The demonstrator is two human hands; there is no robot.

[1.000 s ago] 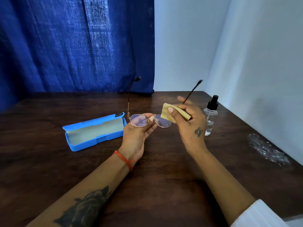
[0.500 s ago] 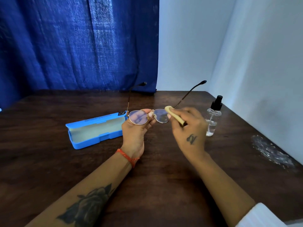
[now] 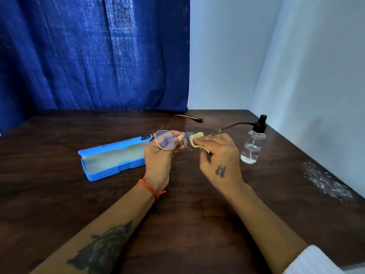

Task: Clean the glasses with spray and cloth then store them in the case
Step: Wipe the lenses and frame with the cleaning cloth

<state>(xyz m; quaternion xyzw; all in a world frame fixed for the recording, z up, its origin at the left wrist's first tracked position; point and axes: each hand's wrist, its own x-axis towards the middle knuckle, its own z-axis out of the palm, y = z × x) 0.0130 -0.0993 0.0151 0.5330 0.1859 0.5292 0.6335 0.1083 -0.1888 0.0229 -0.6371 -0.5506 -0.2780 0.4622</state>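
My left hand (image 3: pixel 160 157) holds the gold-rimmed glasses (image 3: pixel 165 139) by the bridge and left lens rim, above the table, temples unfolded and pointing away from me. My right hand (image 3: pixel 219 157) pinches a small yellow cloth (image 3: pixel 194 138) against the right lens. The open blue case (image 3: pixel 112 158) lies on the table just left of my left hand, its pale lining showing. A clear spray bottle (image 3: pixel 252 145) with a black pump stands upright to the right of my right hand.
The dark wooden table (image 3: pixel 187 214) runs to a blue curtain (image 3: pixel 88 56) at the back and a white wall (image 3: pixel 316 76) on the right. A crumpled clear plastic wrapper (image 3: pixel 325 181) lies near the table's right edge.
The glasses have tipped so the temples lie lower and flatter. My right hand has folded the cloth tighter and pressed it onto the right lens.
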